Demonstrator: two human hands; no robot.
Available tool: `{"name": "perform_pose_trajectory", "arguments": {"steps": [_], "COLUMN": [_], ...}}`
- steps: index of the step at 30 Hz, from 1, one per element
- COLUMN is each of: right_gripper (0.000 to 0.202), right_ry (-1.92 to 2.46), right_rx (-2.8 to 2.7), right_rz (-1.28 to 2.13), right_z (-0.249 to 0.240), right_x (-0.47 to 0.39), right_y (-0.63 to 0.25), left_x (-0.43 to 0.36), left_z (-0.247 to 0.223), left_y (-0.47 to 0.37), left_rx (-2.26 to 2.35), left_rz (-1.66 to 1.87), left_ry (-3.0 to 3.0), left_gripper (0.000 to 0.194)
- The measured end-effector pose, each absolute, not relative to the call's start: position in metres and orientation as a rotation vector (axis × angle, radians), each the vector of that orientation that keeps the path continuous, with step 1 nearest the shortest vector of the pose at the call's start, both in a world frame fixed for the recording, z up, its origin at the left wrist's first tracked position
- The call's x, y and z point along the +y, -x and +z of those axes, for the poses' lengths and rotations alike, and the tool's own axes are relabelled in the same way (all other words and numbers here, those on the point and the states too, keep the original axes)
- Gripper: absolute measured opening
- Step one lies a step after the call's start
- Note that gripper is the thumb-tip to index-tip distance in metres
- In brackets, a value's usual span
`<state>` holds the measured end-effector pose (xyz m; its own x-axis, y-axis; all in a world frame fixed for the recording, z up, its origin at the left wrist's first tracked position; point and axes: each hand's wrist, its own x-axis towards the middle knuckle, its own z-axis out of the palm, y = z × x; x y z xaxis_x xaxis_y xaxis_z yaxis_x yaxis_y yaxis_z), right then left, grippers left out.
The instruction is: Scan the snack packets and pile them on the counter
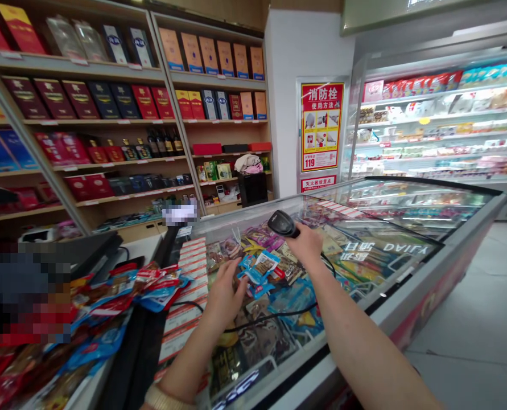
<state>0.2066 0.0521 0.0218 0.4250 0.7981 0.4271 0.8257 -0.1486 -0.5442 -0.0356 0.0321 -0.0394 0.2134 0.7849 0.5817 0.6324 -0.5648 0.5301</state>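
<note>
My right hand (306, 245) is closed round the handle of a black barcode scanner (282, 223), whose head points left above the freezer. A black cable (279, 313) hangs from it and loops leftward across the glass. Below the scanner lies a blue snack packet (262, 269) with a pale label facing up. At the packet's left edge is my left hand (225, 293), its thumb and fingers apart; whether the fingertips touch the packet I cannot tell. Other packets show below the freezer's glass lid.
A chest freezer (441, 273) with a glass top runs off to the right. To the left, snack packets (103, 319) lie heaped on a counter, beside a strip of price labels (185, 307). Shelves of boxes (120, 102) and a lit display fridge (441, 119) stand behind.
</note>
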Motion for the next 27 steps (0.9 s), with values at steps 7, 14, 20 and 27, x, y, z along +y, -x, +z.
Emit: {"name": "perform_pose_trajectory", "arguments": {"steps": [7,14,20,27], "right_gripper": [0.031,0.025,0.025,0.026], "right_ry": [1.905,1.873,1.833,1.826], "right_rx": [-1.398,-1.502,-1.537,-1.575], "right_rz": [-0.064,-0.099,-0.079,-0.099], "right_z": [0.019,0.014,0.014,0.010], "right_x": [0.052,0.054,0.052,0.054], "right_y": [-0.203,-0.196,-0.193,-0.190], "left_x": [0.033,0.012,0.020,0.022], "left_z": [-0.003,0.032,0.018,0.013], "left_y": [0.082,0.148,0.172,0.173], "left_rx": [1.933,2.695,2.747,2.701], "left_rz": [1.478,1.502,1.398,1.457], "left_ry": [-2.318,-1.776,-1.538,-1.579], "left_gripper": [0.032,0.036,0.027,0.020]}}
